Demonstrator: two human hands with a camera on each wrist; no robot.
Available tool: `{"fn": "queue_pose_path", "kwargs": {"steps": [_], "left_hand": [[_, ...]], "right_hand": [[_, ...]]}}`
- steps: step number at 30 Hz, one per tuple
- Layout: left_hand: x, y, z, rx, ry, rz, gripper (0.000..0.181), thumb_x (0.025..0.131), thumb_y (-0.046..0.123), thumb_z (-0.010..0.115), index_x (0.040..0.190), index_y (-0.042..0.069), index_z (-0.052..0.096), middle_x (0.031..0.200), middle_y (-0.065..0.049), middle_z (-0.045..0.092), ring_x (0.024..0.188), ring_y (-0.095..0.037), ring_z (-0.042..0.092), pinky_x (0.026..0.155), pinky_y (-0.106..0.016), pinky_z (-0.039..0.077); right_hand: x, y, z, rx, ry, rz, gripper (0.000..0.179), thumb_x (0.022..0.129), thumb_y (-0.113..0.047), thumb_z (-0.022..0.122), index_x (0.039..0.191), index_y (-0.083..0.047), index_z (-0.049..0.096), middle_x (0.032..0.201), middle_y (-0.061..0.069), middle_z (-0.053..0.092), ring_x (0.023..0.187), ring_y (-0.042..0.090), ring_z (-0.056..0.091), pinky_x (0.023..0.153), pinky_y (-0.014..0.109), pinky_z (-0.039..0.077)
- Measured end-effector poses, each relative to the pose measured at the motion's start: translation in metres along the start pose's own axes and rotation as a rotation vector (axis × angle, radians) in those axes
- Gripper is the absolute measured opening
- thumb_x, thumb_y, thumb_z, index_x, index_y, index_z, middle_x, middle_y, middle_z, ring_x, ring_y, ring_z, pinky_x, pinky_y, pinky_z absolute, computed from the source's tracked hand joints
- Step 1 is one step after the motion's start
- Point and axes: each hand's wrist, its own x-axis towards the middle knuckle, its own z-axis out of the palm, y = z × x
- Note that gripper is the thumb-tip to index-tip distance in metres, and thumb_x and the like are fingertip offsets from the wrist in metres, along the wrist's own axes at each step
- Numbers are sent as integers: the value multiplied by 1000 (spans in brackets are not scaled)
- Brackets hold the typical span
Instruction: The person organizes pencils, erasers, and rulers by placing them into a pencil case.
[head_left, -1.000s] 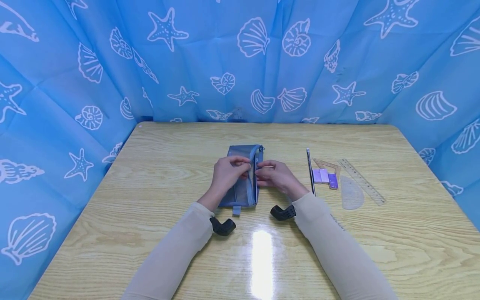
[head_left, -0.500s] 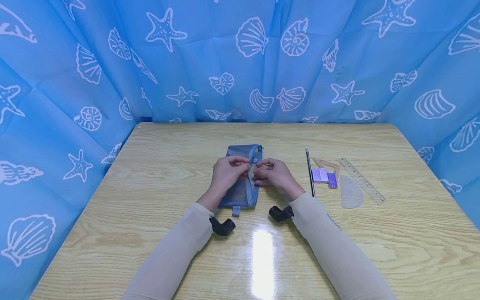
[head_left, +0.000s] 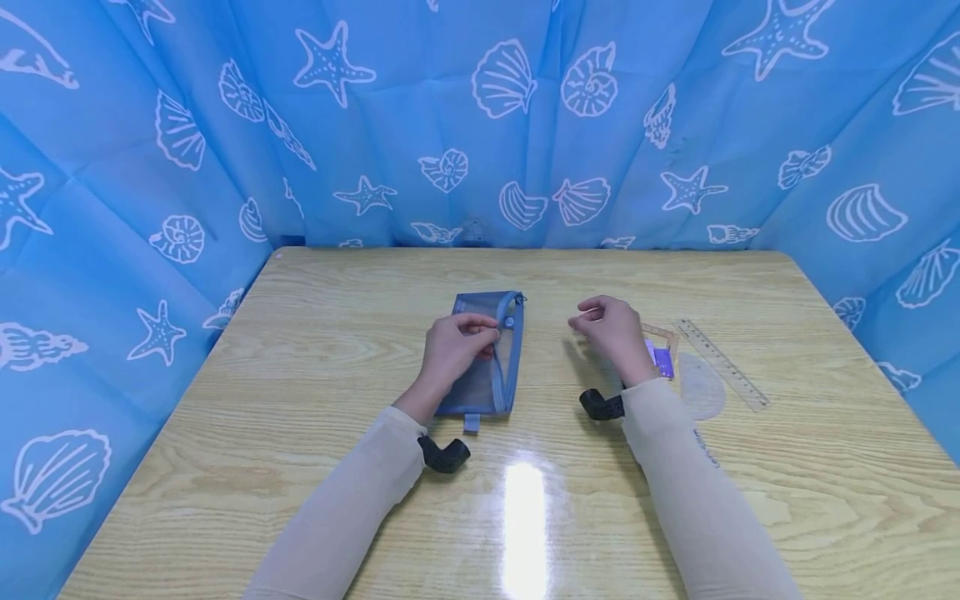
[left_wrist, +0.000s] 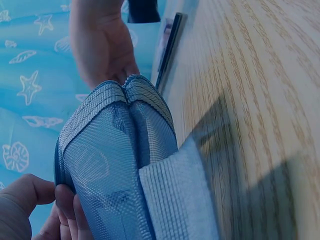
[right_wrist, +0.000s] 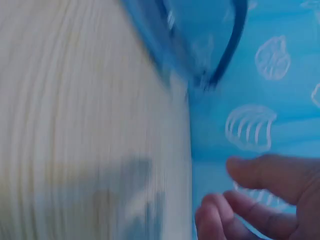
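A blue-grey mesh zip pouch (head_left: 468, 392) lies on the table with its zipped mouth parted along the right side. My left hand (head_left: 459, 346) pinches the pouch's edge between thumb and fingers; the left wrist view shows that pinch on the mesh pouch (left_wrist: 105, 165) up close. To the right of the pouch, my right hand (head_left: 611, 329) is raised above the table, holding nothing, its fingers loosely bent and apart from the thumb. In the right wrist view no object sits between the fingers of that hand (right_wrist: 270, 195). Contents of the pouch are hard to make out.
Right of my right hand lie purple erasers (head_left: 663, 362), partly covered by it, a set square (head_left: 672, 337), a clear protractor (head_left: 701, 387) and a clear ruler (head_left: 722, 363). A dark pencil (left_wrist: 170, 47) shows in the left wrist view. A blue curtain (head_left: 480, 125) surrounds the table.
My right hand has left the pouch's opening and moved right, towards the erasers. The left hand keeps its pinch on the pouch, whose mouth now gapes more visibly.
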Motion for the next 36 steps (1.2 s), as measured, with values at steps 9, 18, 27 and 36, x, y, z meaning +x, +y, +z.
{"fn": "queue_pose_path", "kwargs": {"steps": [9,18,27,36], "left_hand": [[2,-1,0,7,1,7,22,87,16,71,105,6,75,85,-5,73,66,-14,70,66,-29,62],[1,0,0,7,-8,-1,21,87,17,71,105,6,75,86,-6,73,66,-14,70,67,-30,62],[0,0,-1,14,-4,-3,22,87,17,71,105,5,75,86,-6,73,66,-14,70,67,-29,62],[1,0,0,13,-2,-1,21,87,15,71,105,4,75,86,-7,73,65,-13,70,66,-29,62]], "right_hand": [[1,20,-12,-381,222,-33,15,88,-3,58,78,7,62,73,20,59,60,26,48,54,35,43],[2,27,-9,-465,250,-71,32,79,4,54,52,-8,43,55,9,49,52,26,43,48,37,41],[3,26,-7,-474,216,-81,26,82,8,50,58,-2,52,59,12,53,54,25,44,49,37,41],[2,25,-7,-446,191,-72,19,86,6,54,68,4,59,65,16,57,55,25,46,50,37,42]]}}
